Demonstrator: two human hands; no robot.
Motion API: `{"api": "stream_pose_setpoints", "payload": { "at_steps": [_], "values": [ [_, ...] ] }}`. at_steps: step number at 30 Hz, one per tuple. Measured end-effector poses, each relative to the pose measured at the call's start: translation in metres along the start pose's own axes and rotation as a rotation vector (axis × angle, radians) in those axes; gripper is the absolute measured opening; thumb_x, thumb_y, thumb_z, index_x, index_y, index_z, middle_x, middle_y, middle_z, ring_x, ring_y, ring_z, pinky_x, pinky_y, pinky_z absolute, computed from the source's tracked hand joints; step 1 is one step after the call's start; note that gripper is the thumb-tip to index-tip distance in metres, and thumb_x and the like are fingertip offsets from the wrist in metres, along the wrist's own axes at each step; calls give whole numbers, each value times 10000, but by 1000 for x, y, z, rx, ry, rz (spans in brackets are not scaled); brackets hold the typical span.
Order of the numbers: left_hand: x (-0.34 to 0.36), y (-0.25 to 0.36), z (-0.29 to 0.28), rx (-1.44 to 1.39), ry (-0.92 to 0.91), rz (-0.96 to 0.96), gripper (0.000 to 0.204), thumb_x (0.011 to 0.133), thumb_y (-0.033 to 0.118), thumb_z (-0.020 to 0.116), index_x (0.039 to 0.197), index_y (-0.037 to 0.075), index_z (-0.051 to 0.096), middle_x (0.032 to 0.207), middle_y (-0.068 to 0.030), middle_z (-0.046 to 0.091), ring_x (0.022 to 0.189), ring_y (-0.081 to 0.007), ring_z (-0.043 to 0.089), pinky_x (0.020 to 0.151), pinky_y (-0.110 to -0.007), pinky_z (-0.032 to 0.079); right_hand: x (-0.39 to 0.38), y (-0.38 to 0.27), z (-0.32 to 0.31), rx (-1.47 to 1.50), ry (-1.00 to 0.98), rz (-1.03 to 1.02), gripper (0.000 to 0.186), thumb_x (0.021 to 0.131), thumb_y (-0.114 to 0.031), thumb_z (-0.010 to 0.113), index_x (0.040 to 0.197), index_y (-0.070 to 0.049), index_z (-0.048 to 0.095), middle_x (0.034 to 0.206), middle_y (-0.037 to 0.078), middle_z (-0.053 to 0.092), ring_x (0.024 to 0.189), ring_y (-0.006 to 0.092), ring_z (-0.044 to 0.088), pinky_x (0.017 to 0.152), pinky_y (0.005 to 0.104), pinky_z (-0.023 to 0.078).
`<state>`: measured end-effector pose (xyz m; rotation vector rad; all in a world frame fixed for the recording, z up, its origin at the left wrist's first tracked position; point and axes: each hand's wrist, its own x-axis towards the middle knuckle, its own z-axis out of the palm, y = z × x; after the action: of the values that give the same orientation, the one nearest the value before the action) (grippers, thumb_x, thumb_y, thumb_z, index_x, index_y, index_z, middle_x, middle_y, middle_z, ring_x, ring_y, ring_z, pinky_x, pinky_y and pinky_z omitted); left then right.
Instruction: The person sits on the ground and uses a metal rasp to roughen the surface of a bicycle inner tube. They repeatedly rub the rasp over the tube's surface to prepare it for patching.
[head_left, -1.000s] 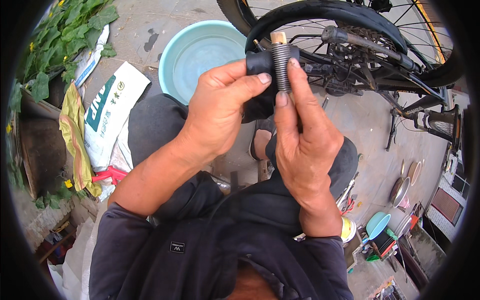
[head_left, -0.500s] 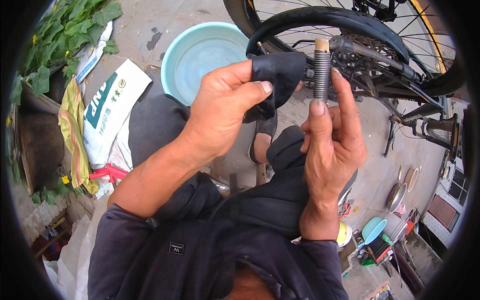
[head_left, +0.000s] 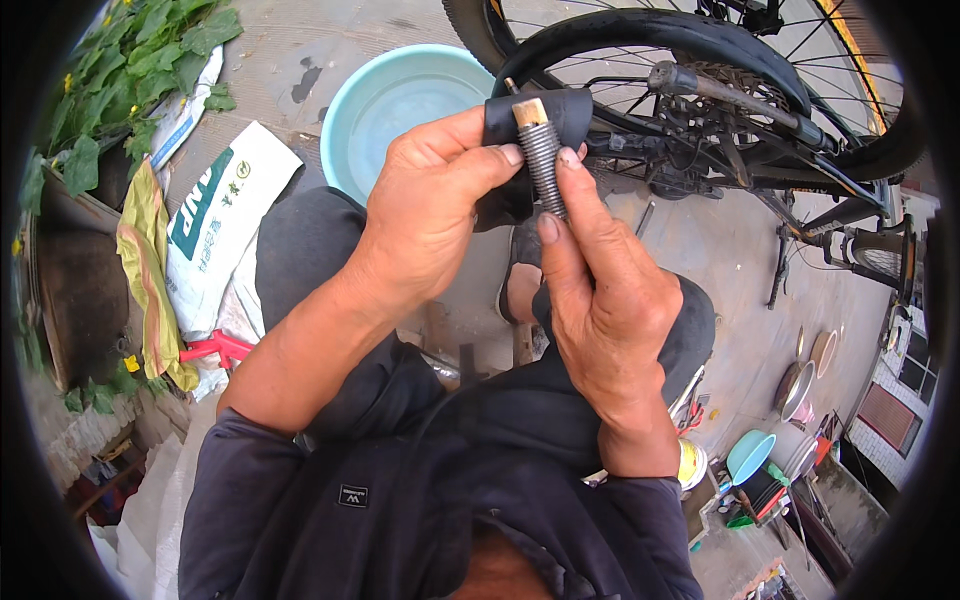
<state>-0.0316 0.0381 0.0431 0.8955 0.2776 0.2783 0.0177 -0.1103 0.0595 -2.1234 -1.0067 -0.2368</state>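
My left hand [head_left: 410, 215] pinches a flattened section of black rubber inner tube [head_left: 572, 112] between thumb and fingers. A thin valve stem [head_left: 511, 86] sticks up beside the folded rubber. My right hand [head_left: 625, 315] grips a ribbed, spring-like metal rod [head_left: 542, 160] with a tan tip, thumb on one side and index finger along the other. The rod lies tilted in front of the tube, close to my left thumb; I cannot tell whether it touches the rubber.
A bicycle [head_left: 735, 120] with its wheel and gears lies beyond my hands, to the right. The light blue basin [head_left: 345, 95] holds water. White sacks [head_left: 225, 225] and leafy plants [head_left: 150, 50] sit at left; bowls [head_left: 750, 455] and tools stand at lower right.
My right hand has moved left with the ribbed rod, bringing it from beside the inner tube to in front of it. The rod now tilts. My left hand has shifted slightly left.
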Motion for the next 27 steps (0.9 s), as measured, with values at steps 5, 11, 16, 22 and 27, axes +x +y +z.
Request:
{"api": "stream_pose_setpoints", "payload": {
  "at_steps": [5, 11, 16, 22, 27],
  "values": [
    [0, 1, -3, 19, 7, 45, 325, 953, -3, 465, 1230, -58, 626, 1073, -102, 707, 980, -136, 659, 913, -277, 513, 4, -13, -16, 194, 75, 214, 412, 931, -34, 660, 1339, -54, 606, 724, -14, 629, 607, 25, 522, 548, 190, 435],
    [0, -1, 0, 3, 12, 14, 299, 961, -1, 497, 1226, -38, 631, 1034, -37, 687, 918, -78, 631, 841, -233, 518, 4, -2, -1, 48, 47, -3, 480, 833, 8, 726, 1300, -48, 633, 754, 62, 640, 522, 107, 522, 498, 264, 455],
    [-3, -5, 4, 151, 0, 40, 319, 958, 13, 494, 1246, -83, 592, 1160, -163, 681, 1064, -214, 653, 993, -336, 483, 1, 1, 11, -43, 82, -69, 536, 778, -15, 774, 1295, -77, 646, 610, 20, 498, 448, 142, 478, 437, 307, 415],
    [-1, -6, 1, 66, -8, -4, 309, 963, 25, 491, 1235, -76, 599, 1153, -160, 683, 1068, -206, 645, 994, -337, 478, -1, 0, 14, -103, 72, -56, 544, 776, -32, 774, 1302, -101, 648, 606, 23, 473, 426, 155, 477, 416, 317, 400],
    [-1, -5, 2, 14, 1, 5, 304, 960, 24, 489, 1225, -76, 600, 1147, -157, 684, 1073, -201, 642, 986, -334, 481, -2, 4, 16, -129, 120, -79, 544, 779, -35, 768, 1304, -107, 646, 613, 25, 474, 424, 167, 476, 415, 320, 408]
  ]
}}
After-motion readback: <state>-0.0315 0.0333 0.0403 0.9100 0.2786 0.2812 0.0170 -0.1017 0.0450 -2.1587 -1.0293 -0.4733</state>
